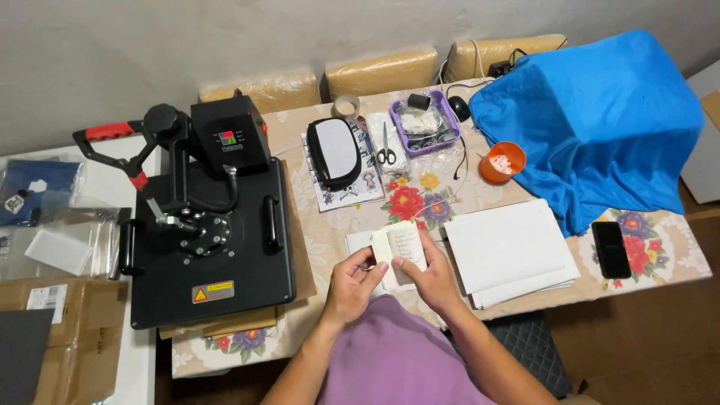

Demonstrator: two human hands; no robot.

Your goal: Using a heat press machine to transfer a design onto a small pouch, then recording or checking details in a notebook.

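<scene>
Cream notepad [401,250] pinched between fingers of both hands: left hand [352,283] grips its lower left edge, right hand [430,279] its right side, above the counter [330,232] edge. Step judged: reading or leafing; turning a page needs one thumb freed. White paper stack [506,251] just right, black heat press [206,240] left; nothing obstructs

home craft wkshop | heat press [214,240] on floral tablecloth [330,232] | scissors [385,150], paper stack [510,251]

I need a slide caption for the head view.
Both hands, left hand and right hand, hold a small notepad beside a heat press.
</scene>
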